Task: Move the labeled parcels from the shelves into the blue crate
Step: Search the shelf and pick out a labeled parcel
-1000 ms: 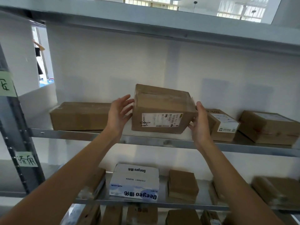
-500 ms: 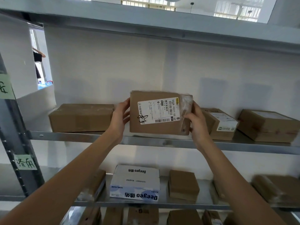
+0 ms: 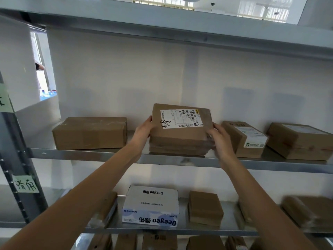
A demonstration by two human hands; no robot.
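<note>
Both hands clamp the parcel [image 3: 180, 130] from opposite sides, left grip [image 3: 143, 130] and right grip [image 3: 220, 139] curled round its edges, tipping the label up, probably to read it. Its lower edge sits on the shelf [image 3: 180, 160] between them.

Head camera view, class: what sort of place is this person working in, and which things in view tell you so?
Probably a parcel storeroom or sorting depot: metal shelving holds many brown cardboard parcels, the held parcel bears a barcoded shipping label, and handwritten paper tags mark the shelf upright.
</note>
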